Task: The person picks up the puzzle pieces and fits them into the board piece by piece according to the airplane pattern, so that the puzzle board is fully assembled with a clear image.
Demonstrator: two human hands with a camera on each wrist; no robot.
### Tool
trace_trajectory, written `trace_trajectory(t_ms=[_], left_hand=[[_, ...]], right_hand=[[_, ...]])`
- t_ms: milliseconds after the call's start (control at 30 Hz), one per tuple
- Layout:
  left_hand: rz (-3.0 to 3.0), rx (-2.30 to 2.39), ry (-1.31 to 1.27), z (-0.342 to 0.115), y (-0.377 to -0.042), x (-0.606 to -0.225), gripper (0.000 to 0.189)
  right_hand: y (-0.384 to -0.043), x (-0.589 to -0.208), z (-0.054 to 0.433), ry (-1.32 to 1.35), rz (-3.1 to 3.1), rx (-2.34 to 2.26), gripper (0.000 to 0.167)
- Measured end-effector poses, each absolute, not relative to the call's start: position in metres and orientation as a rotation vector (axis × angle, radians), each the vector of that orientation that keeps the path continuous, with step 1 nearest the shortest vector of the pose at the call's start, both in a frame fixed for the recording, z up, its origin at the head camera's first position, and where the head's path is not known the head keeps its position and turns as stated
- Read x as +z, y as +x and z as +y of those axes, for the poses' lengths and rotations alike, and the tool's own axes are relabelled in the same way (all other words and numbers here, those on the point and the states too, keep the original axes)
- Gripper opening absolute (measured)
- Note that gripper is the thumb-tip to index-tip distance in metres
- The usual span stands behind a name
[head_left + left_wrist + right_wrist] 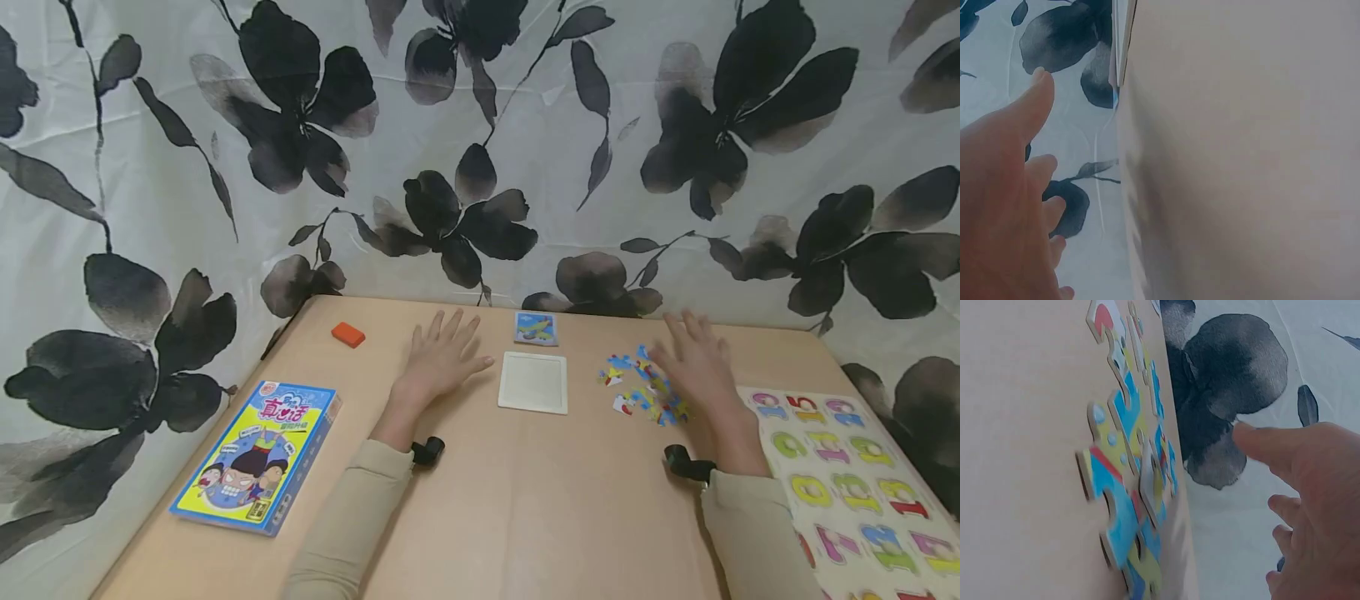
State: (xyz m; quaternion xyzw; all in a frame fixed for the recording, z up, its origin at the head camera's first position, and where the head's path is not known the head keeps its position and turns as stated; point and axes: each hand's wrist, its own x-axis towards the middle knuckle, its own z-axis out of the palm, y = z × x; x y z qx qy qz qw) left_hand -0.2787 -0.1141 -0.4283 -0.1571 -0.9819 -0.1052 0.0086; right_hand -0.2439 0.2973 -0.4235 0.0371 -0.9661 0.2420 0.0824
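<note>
My left hand (442,360) is held out with its fingers spread and holds nothing, between an orange block (348,335) and a white puzzle tray (533,383). A small picture card (536,328) showing a yellow airplane lies just behind the tray. To the right, my right hand (696,367) has its fingers spread too, with nothing in its grasp. It is beside a loose pile of colourful jigsaw pieces (637,387). The right wrist view shows these pieces (1119,512) close up, several overlapping, with blue, yellow and red print.
A blue and yellow boxed game (258,457) lies at the table's left. On the right, a large sheet of colourful cartoon letters (855,483) lies partly under the right forearm. Behind the wooden table (525,500) hangs a white cloth (585,192) with dark flowers.
</note>
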Motion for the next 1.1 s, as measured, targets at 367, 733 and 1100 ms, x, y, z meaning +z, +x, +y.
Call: trace_trajectory(t_ms=[367, 733, 1100], left_hand=[[-3.082, -0.386, -0.638, -0.105, -0.274, -0.428, 0.077], [-3.197, -0.494, -0.826, -0.096, -0.266, -0.424, 0.077], [-3.214, -0.538, -0.909, -0.092, -0.260, -0.423, 0.074]], right_hand=[[-0.264, -0.432, 0.288, 0.219, -2.991, 0.830, 0.057], [-0.268, -0.441, 0.284, 0.272, -2.998, 0.760, 0.042], [-0.264, -0.443, 0.285, 0.119, -2.953, 0.747, 0.040]])
